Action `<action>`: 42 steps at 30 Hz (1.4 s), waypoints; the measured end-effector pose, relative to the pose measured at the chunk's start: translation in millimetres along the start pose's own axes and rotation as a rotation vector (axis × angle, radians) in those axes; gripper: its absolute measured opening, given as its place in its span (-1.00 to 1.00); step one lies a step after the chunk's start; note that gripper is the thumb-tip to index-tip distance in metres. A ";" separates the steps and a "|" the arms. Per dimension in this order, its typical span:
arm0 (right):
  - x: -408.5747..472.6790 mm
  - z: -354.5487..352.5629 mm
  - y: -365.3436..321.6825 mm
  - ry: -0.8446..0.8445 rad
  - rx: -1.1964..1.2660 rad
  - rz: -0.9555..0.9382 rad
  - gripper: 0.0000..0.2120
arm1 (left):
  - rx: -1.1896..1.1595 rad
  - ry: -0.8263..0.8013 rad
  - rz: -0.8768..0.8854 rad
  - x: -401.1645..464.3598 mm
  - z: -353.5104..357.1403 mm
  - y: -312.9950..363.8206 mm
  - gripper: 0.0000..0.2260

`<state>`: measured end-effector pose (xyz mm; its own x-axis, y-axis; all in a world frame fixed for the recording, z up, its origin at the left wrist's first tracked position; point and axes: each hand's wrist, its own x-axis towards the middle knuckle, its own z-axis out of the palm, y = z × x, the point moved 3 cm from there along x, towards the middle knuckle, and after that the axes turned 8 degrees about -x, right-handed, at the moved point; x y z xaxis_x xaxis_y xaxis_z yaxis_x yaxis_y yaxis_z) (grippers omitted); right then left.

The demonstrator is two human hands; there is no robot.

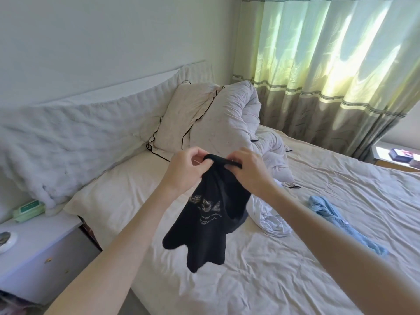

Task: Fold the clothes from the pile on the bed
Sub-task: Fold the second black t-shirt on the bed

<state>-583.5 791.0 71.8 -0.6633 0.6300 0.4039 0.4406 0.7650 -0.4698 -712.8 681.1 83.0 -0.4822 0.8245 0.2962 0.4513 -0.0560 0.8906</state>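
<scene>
- One black garment [204, 226] with a pale print is held up in the air above the bed [295, 258], hanging down from its top edge.
- That top edge is pinched by two hands: the left hand [185, 171] and the right hand [248, 170] are each curled closed on the fabric, close together.
- Two further garments are seen lying loose on the sheet: one white garment [270, 218] just beside the black one, and one light blue garment [341, 221] further right, apart from it.
- One pillow [179, 123] with dark piping is propped at the head of the bed, with one bunched duvet [236, 119] touching it.
- One bedside cabinet [38, 253] stands at the left; one green packet [28, 210] rests on it.
- One curtain [329, 64] is drawn across the window.
</scene>
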 end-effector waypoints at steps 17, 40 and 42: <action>9.4 -6.3 4.1 -0.124 0.192 0.073 -0.88 | 0.695 -0.116 0.122 -13.5 -1.9 -1.1 -0.77; -18.1 -39.2 70.5 -0.634 0.551 0.367 -0.59 | -0.023 -0.286 -0.215 -18.4 -89.2 -31.2 -0.92; -32.0 -35.8 76.0 -0.720 0.630 0.363 -0.63 | 0.000 -0.238 -0.235 -32.9 -88.1 -46.9 -0.94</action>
<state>-507.1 833.8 51.2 -0.8506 0.4214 -0.3147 0.4269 0.2039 -0.8810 -784.3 607.0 61.8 -0.3840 0.9233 -0.0065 0.3486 0.1515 0.9249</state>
